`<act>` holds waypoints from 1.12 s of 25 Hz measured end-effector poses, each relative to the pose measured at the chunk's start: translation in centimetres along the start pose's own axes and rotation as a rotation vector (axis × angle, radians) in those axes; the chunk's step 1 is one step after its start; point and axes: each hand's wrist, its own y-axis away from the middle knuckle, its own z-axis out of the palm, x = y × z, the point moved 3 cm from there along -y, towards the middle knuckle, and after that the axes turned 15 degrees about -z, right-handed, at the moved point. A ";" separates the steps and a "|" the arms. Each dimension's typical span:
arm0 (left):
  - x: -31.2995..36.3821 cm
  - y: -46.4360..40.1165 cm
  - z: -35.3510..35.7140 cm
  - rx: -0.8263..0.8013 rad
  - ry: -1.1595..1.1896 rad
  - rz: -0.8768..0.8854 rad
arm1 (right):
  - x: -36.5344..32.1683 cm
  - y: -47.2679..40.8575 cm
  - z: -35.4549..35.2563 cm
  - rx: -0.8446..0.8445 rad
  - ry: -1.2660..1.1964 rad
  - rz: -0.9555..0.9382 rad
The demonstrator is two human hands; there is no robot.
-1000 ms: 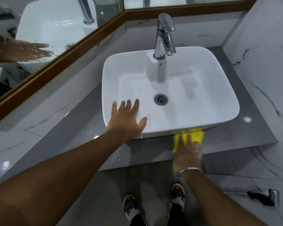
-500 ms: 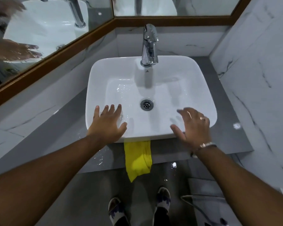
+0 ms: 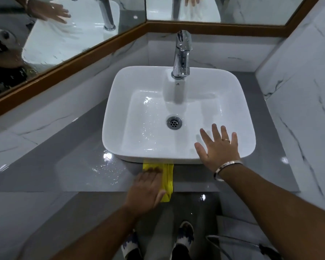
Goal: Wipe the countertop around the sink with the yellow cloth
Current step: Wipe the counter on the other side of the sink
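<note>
The yellow cloth (image 3: 167,180) lies on the grey countertop (image 3: 73,166) just in front of the white sink (image 3: 113,113), its lower end hanging over the counter's front edge. My left hand (image 3: 146,188) lies flat on the cloth's left part, fingers stretched toward the sink. My right hand (image 3: 218,147) rests spread on the sink's front right rim, holding nothing. Water drops glisten on the counter left of the cloth.
A chrome tap (image 3: 181,55) stands at the back of the sink. Wood-framed mirrors (image 3: 68,40) run along the back walls. Marble-patterned walls close in left and right. My feet (image 3: 184,233) and a spray hose (image 3: 233,241) are on the floor below.
My right hand let go of the cloth and moved up to the sink's front right rim. My left hand left the sink's rim and came down onto the cloth.
</note>
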 end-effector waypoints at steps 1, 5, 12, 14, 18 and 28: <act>-0.1 -1.0 1.4 -0.072 -0.010 -0.103 | -0.5 -0.4 -0.2 -0.005 -0.024 -0.024; -3.1 -1.4 3.2 -0.082 0.012 -0.195 | -6.2 -3.2 -0.7 0.013 -0.146 -0.176; -17.3 4.1 -0.5 0.013 -0.135 -0.549 | -15.6 -6.8 -0.9 0.015 -0.178 -0.282; -14.8 2.0 0.3 -0.013 -0.083 -0.376 | -17.0 -7.5 -1.1 0.009 -0.181 -0.280; -13.3 -1.7 1.1 0.054 -0.065 -0.187 | -17.2 -7.9 -1.1 0.056 -0.195 -0.262; -17.5 -0.9 1.1 0.065 -0.024 0.040 | -17.9 -8.1 -1.2 -0.021 -0.192 -0.296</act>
